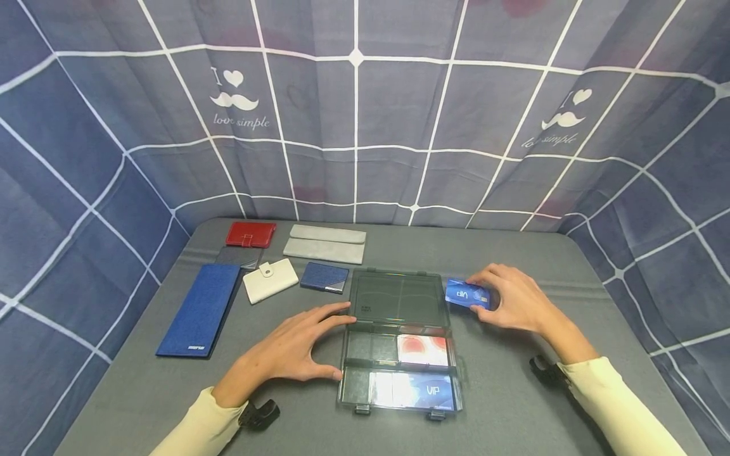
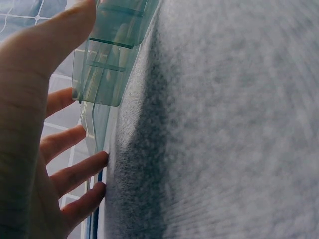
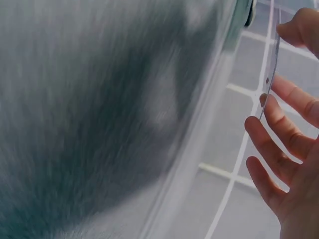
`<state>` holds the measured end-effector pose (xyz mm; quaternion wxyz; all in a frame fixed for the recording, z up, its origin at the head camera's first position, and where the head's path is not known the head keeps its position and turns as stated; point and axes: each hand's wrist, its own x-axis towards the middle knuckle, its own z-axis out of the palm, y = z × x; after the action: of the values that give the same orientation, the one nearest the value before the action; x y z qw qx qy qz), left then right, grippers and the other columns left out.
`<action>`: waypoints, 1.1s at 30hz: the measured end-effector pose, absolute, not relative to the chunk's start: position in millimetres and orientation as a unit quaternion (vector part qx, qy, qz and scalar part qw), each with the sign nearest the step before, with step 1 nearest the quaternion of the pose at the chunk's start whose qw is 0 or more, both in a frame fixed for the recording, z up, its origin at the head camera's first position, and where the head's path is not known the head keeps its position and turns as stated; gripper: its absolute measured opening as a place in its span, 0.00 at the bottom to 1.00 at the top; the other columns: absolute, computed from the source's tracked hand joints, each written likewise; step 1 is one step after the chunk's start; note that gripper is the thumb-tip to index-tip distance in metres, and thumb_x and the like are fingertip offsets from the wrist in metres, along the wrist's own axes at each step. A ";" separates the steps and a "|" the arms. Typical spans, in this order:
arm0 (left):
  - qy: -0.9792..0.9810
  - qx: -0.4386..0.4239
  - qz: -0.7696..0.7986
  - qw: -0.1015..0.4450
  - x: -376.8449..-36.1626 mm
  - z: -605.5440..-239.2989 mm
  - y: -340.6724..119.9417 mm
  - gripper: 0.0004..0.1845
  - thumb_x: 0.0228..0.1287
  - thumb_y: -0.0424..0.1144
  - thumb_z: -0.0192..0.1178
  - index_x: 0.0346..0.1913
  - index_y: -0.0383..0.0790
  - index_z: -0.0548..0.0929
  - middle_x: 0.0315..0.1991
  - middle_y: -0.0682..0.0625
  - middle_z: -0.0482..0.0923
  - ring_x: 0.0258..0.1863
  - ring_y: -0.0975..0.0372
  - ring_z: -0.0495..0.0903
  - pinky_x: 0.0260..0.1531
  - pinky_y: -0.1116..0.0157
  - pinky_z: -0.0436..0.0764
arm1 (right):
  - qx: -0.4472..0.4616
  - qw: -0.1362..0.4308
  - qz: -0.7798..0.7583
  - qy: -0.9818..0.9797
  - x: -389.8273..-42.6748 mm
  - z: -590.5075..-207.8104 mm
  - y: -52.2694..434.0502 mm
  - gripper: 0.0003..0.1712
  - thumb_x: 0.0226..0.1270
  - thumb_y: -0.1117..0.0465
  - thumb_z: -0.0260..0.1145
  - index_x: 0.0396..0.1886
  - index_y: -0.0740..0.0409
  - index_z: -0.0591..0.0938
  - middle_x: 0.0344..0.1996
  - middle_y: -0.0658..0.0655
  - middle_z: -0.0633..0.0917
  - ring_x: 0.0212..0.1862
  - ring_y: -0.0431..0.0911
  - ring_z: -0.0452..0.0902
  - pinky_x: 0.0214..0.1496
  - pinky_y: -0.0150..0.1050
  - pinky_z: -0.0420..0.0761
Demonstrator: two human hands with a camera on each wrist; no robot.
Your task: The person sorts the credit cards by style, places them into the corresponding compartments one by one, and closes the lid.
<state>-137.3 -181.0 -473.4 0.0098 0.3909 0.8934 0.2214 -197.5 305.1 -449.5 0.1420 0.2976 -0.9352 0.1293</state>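
A blue VIP card (image 1: pixel 466 294) is pinched by its right end between the thumb and fingers of my right hand (image 1: pixel 513 299), just right of the box lid; the right wrist view shows the card (image 3: pixel 271 69) edge-on, off the table. A clear grey-green plastic case (image 1: pixel 399 410) lies open in the middle, its lid (image 1: pixel 399 297) folded back. Inside its compartments are a red-and-white card (image 1: pixel 422 349) and another blue VIP card (image 1: pixel 424 391). My left hand (image 1: pixel 296 345) spreads along the case's left side, thumb and fingertips at its edge; the left wrist view shows the fingers extended beside the case (image 2: pixel 107 69).
Left of the case lie a navy card holder (image 1: pixel 324 277), a cream wallet (image 1: pixel 270 280), a grey long wallet (image 1: pixel 325 244), a red wallet (image 1: pixel 251 234), a dark flat item (image 1: pixel 239 256) and a long blue folder (image 1: pixel 199 310). A checked curtain (image 1: pixel 365 126) hangs behind the table.
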 end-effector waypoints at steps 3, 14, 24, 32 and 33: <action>0.894 0.390 0.220 0.008 -137.5 -473.8 -181.4 0.51 0.55 0.74 0.73 0.81 0.60 0.71 0.85 0.55 0.60 0.77 0.52 0.70 0.65 0.42 0.78 | 0.316 0.152 0.127 -0.928 -183.9 -444.1 294.6 0.31 0.49 0.44 0.82 0.55 0.45 0.89 0.46 0.47 0.87 0.48 0.51 0.84 0.47 0.55 0.82; 0.894 0.390 0.218 0.006 -138.8 -474.3 -182.0 0.51 0.55 0.75 0.73 0.81 0.62 0.71 0.84 0.56 0.60 0.77 0.53 0.70 0.65 0.42 0.78 | 0.385 0.164 0.134 -0.898 -137.0 -433.0 256.3 0.31 0.49 0.44 0.81 0.55 0.45 0.88 0.47 0.43 0.85 0.54 0.46 0.82 0.59 0.52 0.79; 0.894 0.390 0.221 0.009 -138.7 -472.8 -181.1 0.52 0.55 0.74 0.74 0.81 0.60 0.71 0.84 0.54 0.61 0.76 0.51 0.71 0.65 0.41 0.77 | 0.429 0.158 0.142 -0.878 -95.7 -439.8 226.5 0.32 0.46 0.41 0.83 0.54 0.42 0.87 0.49 0.41 0.82 0.55 0.43 0.80 0.62 0.48 0.78; 0.893 0.391 0.220 0.008 -139.0 -473.0 -180.8 0.52 0.55 0.74 0.74 0.81 0.60 0.71 0.84 0.54 0.60 0.77 0.52 0.70 0.66 0.42 0.77 | 0.446 0.163 0.141 -0.869 -78.5 -445.5 215.4 0.33 0.43 0.42 0.84 0.52 0.41 0.87 0.48 0.41 0.81 0.54 0.43 0.79 0.62 0.47 0.78; 0.893 0.392 0.220 0.006 -139.0 -473.0 -180.9 0.52 0.55 0.74 0.73 0.81 0.60 0.71 0.84 0.54 0.60 0.77 0.52 0.70 0.66 0.42 0.77 | 0.447 0.161 0.140 -0.869 -77.6 -445.7 215.0 0.33 0.43 0.42 0.84 0.52 0.41 0.87 0.48 0.41 0.81 0.54 0.43 0.79 0.62 0.47 0.78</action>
<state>-139.0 -180.9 -473.0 0.0065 0.3916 0.8934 0.2201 -77.6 215.0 -445.7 0.1615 0.4465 -0.8689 0.1400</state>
